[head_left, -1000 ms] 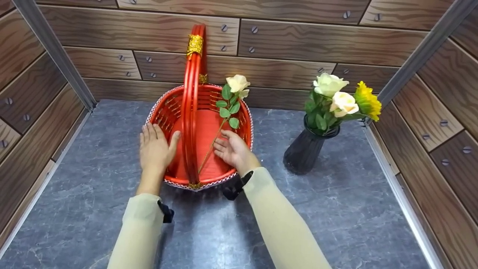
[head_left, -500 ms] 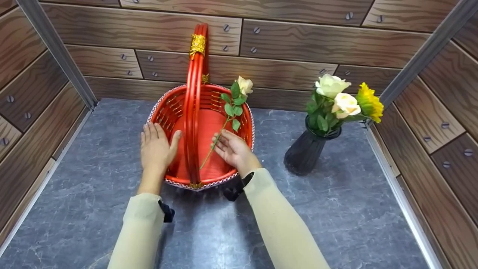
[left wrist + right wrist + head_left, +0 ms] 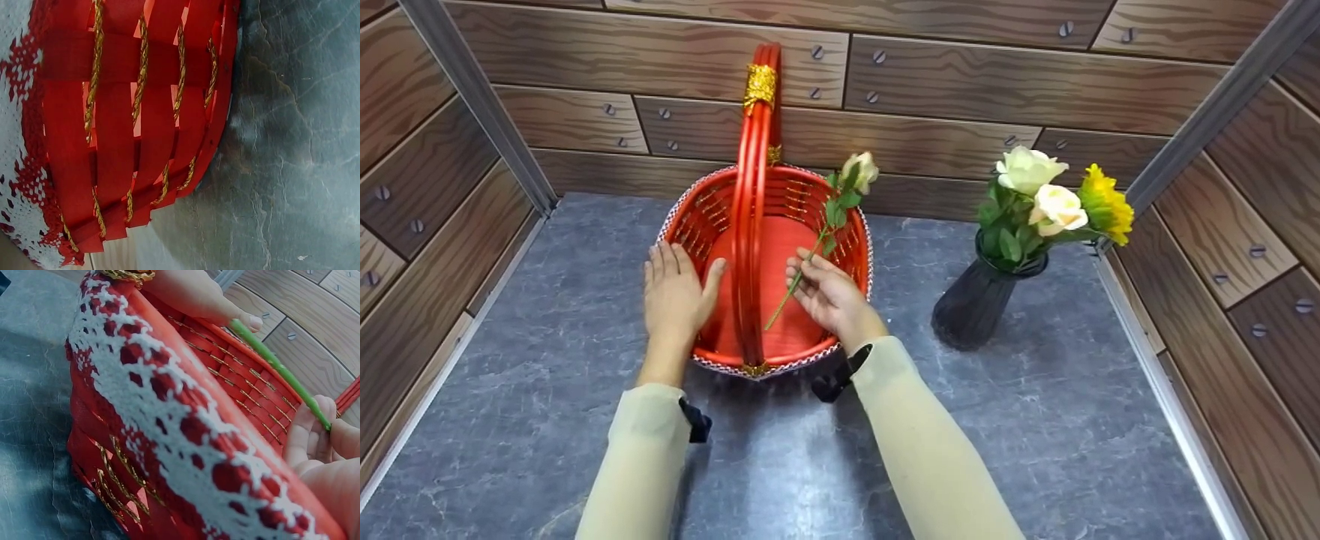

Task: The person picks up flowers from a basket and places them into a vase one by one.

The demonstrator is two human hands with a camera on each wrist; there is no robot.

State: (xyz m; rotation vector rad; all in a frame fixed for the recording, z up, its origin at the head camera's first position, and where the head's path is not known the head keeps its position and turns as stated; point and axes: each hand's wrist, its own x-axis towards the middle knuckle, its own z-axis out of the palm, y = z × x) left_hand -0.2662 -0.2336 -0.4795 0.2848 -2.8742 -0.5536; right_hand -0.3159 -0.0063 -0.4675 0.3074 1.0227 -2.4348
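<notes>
A red woven basket [image 3: 784, 232] with a tall hooped handle stands before me in the head view; its outer wall [image 3: 115, 112] fills much of the left wrist view. My left hand [image 3: 671, 304] rests on its left rim, fingers straight and thumb spread inside. Over the basket's right half, my right hand [image 3: 838, 304] pinches the stem of a pale cream rose [image 3: 860, 174] between thumb and fingers. The bloom leans up and right past the back rim, and the stem's lower end slants down beside the handle. In the right wrist view the green stem [image 3: 275, 367] shows above the lace-trimmed rim.
A dark ribbed vase [image 3: 971, 307] stands to the right of the basket, holding two pale roses [image 3: 1030, 171] and a yellow flower [image 3: 1104, 205]. Wood-patterned walls [image 3: 960, 82] enclose the grey marbled tabletop [image 3: 547, 315] at the back and both sides.
The right fingers have closed on the rose's stem. The rose has risen, shifted slightly right and turned, so its bloom now faces away. The left hand stays on the rim.
</notes>
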